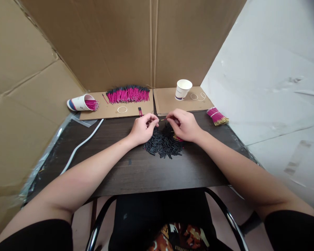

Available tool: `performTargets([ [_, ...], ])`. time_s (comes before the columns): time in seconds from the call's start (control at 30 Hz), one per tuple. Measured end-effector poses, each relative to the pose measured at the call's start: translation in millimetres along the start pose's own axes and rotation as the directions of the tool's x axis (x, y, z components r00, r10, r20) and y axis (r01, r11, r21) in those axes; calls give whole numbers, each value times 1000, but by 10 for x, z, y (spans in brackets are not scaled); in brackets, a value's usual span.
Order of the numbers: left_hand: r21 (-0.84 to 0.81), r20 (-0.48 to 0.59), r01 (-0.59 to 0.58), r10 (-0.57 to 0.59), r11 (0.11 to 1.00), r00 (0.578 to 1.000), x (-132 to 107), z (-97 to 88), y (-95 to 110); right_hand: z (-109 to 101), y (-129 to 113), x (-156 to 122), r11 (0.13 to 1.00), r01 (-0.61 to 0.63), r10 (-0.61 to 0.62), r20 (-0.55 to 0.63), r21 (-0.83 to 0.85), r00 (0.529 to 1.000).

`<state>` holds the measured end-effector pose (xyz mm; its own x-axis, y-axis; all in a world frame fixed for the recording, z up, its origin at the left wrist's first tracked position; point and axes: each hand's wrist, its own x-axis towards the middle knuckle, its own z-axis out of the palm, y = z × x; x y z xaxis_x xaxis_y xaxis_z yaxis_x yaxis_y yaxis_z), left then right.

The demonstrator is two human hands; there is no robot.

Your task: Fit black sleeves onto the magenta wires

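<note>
My left hand (143, 128) and my right hand (184, 124) meet over a heap of short black tubes (163, 144) on the dark table (136, 170). Both hands pinch their fingertips together around a thin wire (162, 120) that runs between them. What the left fingertips hold at the wire's end is too small to make out. A few more pink wires with gold tips (177, 138) poke out under my right palm. Two pink wires with black ends (140, 111) lie just beyond my left hand.
On cardboard sheets at the back lie a row of pink wires (128, 94), a tipped paper cup of pink wires (81, 103), an upright paper cup (183, 89) and rubber bands (122, 109). A tied pink bundle (216, 116) lies right. A white cable (81, 144) crosses left. Cardboard walls surround.
</note>
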<state>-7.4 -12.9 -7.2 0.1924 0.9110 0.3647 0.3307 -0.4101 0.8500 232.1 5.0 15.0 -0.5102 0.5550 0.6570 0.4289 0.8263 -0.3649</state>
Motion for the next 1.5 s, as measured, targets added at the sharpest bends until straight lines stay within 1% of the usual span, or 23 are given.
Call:
performTargets([
  [0.3, -20, 37, 39, -38, 999, 999, -6, -4, 23, -24, 6, 6, 996, 89, -89, 52, 2, 995],
  [0.43, -7, 51, 27, -27, 1000, 998, -14, -8, 23, -24, -5, 4, 997, 80, -81, 95, 10, 992],
  [0.53, -1, 55, 25, -25, 1000, 998, -14, -9, 8, -22, -8, 4, 997, 75, -76, 101, 10, 992],
  [0.8, -7, 85, 40, -39, 999, 996, -8, -11, 8, -22, -11, 14, 992, 124, -123, 101, -4, 987],
  [1.07, -61, 102, 82, -75, 995, 992, 2, -10, 24, -30, -5, 16, 993, 120, -117, 143, -12, 983],
  [1.23, -93, 106, 89, -79, 992, 991, 14, 0, 19, -34, -3, 16, 989, 143, -138, 132, -28, 982],
  [1.5, -137, 115, 109, -93, 985, 989, 16, 6, 14, -47, -5, 20, 990, 140, -135, 145, -25, 980],
])
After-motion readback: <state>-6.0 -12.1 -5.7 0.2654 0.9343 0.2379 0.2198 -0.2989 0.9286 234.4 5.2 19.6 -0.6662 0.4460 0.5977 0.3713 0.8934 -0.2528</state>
